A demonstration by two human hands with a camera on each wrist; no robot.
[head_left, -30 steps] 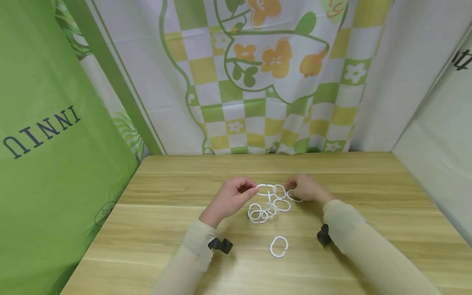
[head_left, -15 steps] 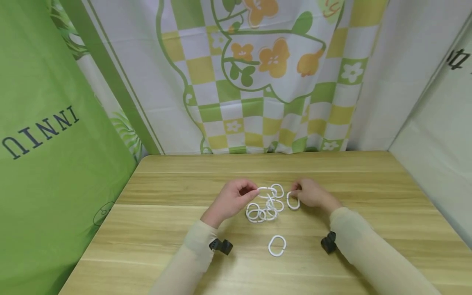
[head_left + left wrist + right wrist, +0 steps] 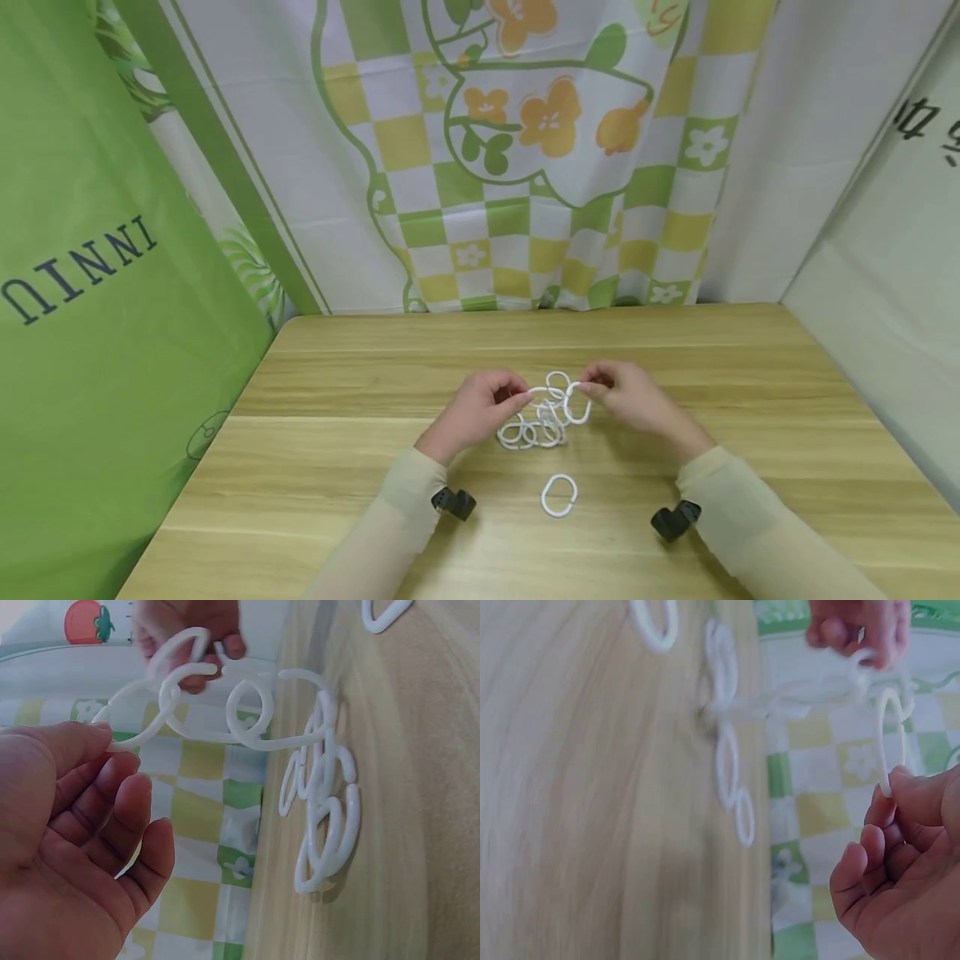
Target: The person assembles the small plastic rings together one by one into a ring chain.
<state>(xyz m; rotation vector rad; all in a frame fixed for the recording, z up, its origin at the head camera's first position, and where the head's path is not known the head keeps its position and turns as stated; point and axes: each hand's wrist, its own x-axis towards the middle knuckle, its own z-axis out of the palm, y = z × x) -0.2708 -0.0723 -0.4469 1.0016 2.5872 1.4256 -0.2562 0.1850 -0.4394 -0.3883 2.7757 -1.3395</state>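
My left hand [image 3: 474, 414] pinches the end link of a chain of white plastic C-shaped rings [image 3: 289, 742] between thumb and index finger. From that link the chain hangs down to a small heap on the table. My right hand [image 3: 633, 400] pinches a single white ring [image 3: 881, 754] by its edge, held upright right beside the left hand's link. In the left wrist view this ring overlaps the left hand's link, whose gap faces the right hand. Nearer to me, another loose white ring [image 3: 543, 496] lies flat on the table.
The wooden table [image 3: 337, 500] runs back to a checked, flowered curtain [image 3: 517, 221]. A green cloth [image 3: 82, 375] hangs on the left and a pale one [image 3: 885, 275] on the right. Each wrist wears a small black camera [image 3: 453, 503].
My right hand picked its ring up off the table, turned it upright and carried it left to the chain's end link. My left hand kept its pinch and barely moved.
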